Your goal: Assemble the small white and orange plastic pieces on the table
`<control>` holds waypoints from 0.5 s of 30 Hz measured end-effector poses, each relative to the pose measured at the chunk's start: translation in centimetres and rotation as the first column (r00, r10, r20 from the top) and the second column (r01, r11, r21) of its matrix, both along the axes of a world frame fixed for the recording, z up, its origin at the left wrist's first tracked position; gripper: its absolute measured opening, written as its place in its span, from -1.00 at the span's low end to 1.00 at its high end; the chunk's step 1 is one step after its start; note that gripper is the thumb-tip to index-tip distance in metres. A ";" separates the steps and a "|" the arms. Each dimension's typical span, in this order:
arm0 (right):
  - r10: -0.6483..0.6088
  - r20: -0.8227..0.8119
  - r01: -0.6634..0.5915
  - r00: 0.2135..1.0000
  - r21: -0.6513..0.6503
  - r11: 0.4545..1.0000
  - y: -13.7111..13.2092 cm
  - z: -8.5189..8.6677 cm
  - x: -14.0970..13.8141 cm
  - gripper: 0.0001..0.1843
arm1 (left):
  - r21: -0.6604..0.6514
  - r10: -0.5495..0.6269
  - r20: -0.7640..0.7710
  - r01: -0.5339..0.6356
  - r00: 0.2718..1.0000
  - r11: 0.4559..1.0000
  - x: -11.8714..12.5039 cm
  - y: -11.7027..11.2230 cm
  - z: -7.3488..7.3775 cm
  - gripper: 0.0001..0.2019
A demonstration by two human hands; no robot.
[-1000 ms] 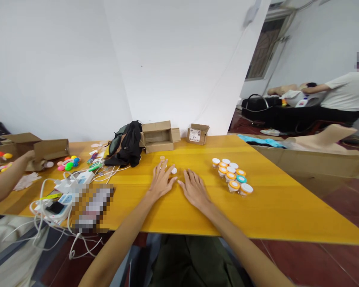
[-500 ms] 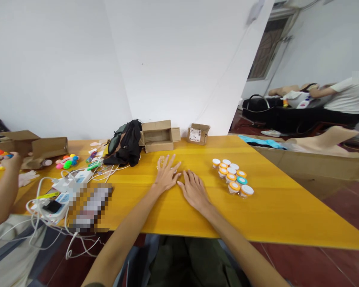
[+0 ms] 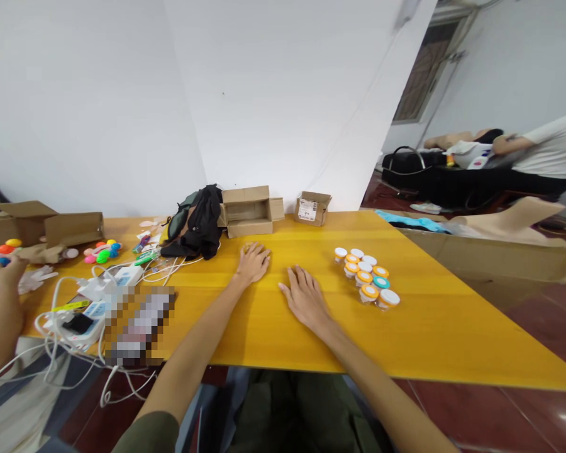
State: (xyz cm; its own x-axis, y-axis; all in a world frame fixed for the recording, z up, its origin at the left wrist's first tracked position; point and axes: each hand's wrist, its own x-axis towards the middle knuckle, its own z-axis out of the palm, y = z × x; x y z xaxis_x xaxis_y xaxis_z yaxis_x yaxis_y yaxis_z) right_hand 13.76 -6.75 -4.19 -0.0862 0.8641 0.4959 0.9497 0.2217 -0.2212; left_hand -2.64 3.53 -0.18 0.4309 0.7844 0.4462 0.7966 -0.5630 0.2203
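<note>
My left hand (image 3: 253, 262) is stretched forward on the yellow table (image 3: 434, 333), fingers curled down and closed over a spot just in front of a flat cardboard box (image 3: 248, 211). What lies under the fingers is hidden. My right hand (image 3: 304, 296) lies flat on the table, palm down and fingers spread, holding nothing. To its right stands a cluster of several small jars (image 3: 366, 277) with orange, white and teal lids, about a hand's width from my right fingertips.
A black bag (image 3: 197, 223) and a small open box (image 3: 312, 208) sit at the back edge. White cables and chargers (image 3: 87, 302) and coloured toys (image 3: 100, 251) lie at the left, where another person's hand (image 3: 2, 272) holds small balls. Another person (image 3: 547, 151) bends over a bench at far right.
My left hand slid forward from beside my right hand and curled shut where a small jar stood; the jar and a white lid no longer show. My right hand stayed flat.
</note>
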 end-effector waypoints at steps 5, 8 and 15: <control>-0.012 -0.009 0.011 1.000 -0.058 0.998 -0.3 0.7 -0.2 -0.46 | -0.018 -0.013 -0.041 0.012 0.999 1.000 -0.6 0.7 0.4 -0.72; -0.008 -0.011 0.007 1.000 -0.063 0.998 -0.4 0.9 -0.3 -0.47 | -0.030 -0.003 -0.046 0.002 0.999 1.000 -1.0 1.0 0.7 -0.72; -0.010 0.006 0.010 1.000 -0.043 0.999 -0.3 0.7 -0.2 -0.48 | -0.040 0.021 -0.031 -0.022 0.999 0.999 -2.3 1.7 1.3 -0.74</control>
State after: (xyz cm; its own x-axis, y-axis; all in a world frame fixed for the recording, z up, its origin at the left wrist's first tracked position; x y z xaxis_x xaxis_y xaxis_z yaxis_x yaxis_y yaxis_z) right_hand 13.59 -7.01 -3.44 -0.0802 0.8854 0.4579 0.9532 0.2025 -0.2246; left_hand -4.96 5.26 1.17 0.4263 0.8107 0.4013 0.8153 -0.5365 0.2179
